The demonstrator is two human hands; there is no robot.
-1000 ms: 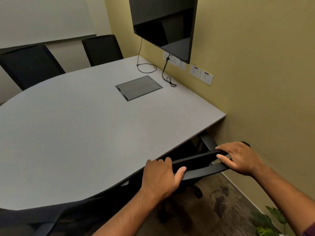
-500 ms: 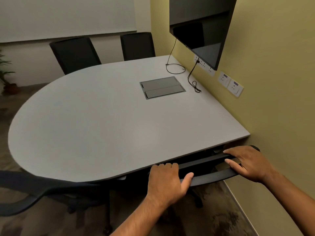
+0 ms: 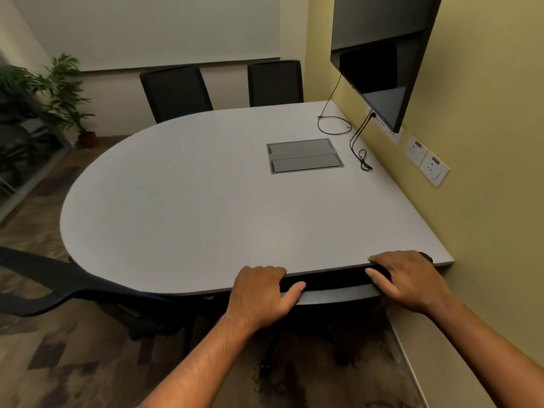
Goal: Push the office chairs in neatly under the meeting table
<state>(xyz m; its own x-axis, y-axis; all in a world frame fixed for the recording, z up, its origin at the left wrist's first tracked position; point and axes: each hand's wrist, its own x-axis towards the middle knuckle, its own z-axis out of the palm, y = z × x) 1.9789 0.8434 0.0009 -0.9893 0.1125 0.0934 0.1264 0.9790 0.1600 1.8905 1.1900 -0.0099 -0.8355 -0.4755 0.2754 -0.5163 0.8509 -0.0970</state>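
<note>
The chair (image 3: 335,282) I am working on sits against the near straight edge of the meeting table (image 3: 206,207), its black top rail touching the rim and the rest of it tucked below the tabletop, with a castor showing on the floor under it. My left hand (image 3: 262,295) is clenched over the rail's left part: the fingers (image 3: 259,272) curl over the top and lie against the table rim, and the thumb presses the rail's near face. My right hand (image 3: 409,278) grasps the rail toward its right end, near the table's corner by the wall; its fingers are bent over the top and the thumb runs along the front. The rail spans the gap between my two hands.

A second chair (image 3: 59,284) stands off the table's rounded left end, its curved back clear of the rim and angled away. Two more chairs, one (image 3: 176,92) and another (image 3: 275,82), stand upright at the table's far edge, backs close against it.

Set flush in the tabletop, toward the far right, is a cable box (image 3: 304,155) with both flaps shut; I cannot tell what is inside. Beyond it a black cable (image 3: 334,125) loops on the tabletop. A dark screen (image 3: 379,51) hangs on the wall above the table's right side, with wall sockets (image 3: 426,160) below it. A potted plant (image 3: 70,95) stands past the table's far left
</note>
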